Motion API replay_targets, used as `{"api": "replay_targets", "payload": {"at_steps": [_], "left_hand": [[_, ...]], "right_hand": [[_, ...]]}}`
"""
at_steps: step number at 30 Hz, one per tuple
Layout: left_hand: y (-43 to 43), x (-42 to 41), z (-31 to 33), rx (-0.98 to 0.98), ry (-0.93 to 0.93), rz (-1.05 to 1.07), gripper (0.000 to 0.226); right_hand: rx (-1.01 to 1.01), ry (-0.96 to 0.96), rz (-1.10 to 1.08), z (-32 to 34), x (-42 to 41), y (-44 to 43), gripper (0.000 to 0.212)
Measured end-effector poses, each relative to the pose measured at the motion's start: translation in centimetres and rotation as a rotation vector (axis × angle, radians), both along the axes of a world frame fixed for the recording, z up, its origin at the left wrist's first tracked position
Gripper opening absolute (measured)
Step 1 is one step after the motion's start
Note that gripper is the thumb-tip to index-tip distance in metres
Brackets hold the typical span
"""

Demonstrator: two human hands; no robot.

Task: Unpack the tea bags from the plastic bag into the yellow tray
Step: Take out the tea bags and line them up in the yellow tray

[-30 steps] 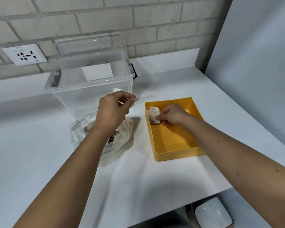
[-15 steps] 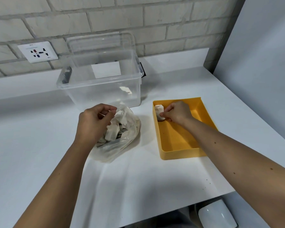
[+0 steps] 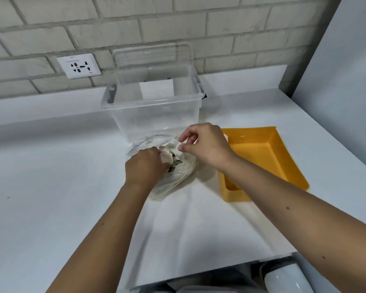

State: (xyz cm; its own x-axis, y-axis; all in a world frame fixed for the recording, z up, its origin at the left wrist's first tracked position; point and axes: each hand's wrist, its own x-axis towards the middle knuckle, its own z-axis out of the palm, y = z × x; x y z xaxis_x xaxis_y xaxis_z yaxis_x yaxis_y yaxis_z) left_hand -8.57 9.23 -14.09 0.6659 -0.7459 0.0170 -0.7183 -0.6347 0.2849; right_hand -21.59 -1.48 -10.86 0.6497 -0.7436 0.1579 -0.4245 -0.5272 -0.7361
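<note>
Just left of the yellow tray (image 3: 262, 151), the plastic bag (image 3: 178, 176) lies crumpled on the white surface (image 3: 51, 187), its mouth open and pale tea bags (image 3: 167, 153) showing inside. The left hand (image 3: 145, 166) rests on the bag's side farther from the tray, fingers curled down and gripping the plastic at its mouth. The right hand (image 3: 207, 144) hangs over the bag's tray side, thumb and forefinger almost meeting; whether they pinch anything cannot be told. Beyond the bag from the tray's near-left corner stands a clear container (image 3: 156, 115).
</note>
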Motion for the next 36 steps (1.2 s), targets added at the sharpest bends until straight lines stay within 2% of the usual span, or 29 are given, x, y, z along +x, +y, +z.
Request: {"api": "replay_targets", "payload": {"at_steps": [5, 10, 16, 21, 26, 29, 32, 36], "left_hand": [[-0.3, -0.5, -1.0, -0.002, 0.013, 0.037, 0.041], [0.5, -0.3, -0.5, -0.055, 0.058, -0.003, 0.024], [2.5, 0.8, 0.5, -0.353, 0.226, -0.017, 0.026], [3.0, 0.6, 1.4, -0.494, 0.373, -0.037, 0.024], [3.0, 1.3, 1.2, -0.636, 0.559, 0.085, 0.032], [3.2, 2.0, 1.1, -0.657, 0.537, 0.125, 0.027], [3.6, 2.4, 1.2, -0.694, 0.581, 0.149, 0.024], [3.9, 2.7, 1.1, -0.709, 0.63, 0.17, 0.023]], "right_hand": [[-0.075, 0.159, 0.083, -0.9, 1.6, 1.2, 0.016], [-0.115, 0.273, 0.113, -0.8, 1.9, 1.1, 0.019], [-0.033, 0.202, 0.158, -0.2, 1.4, 1.2, 0.023], [0.129, 0.084, 0.204, 0.8, 1.2, 1.5, 0.022], [-0.055, 0.255, 0.189, 0.1, 1.8, 1.6, 0.026], [-0.198, 0.418, 0.218, -0.5, 2.9, 1.9, 0.028], [-0.286, 0.499, 0.15, -1.0, 4.0, 2.1, 0.013], [-0.36, 0.575, 0.078, -1.5, 4.5, 2.3, 0.032]]}}
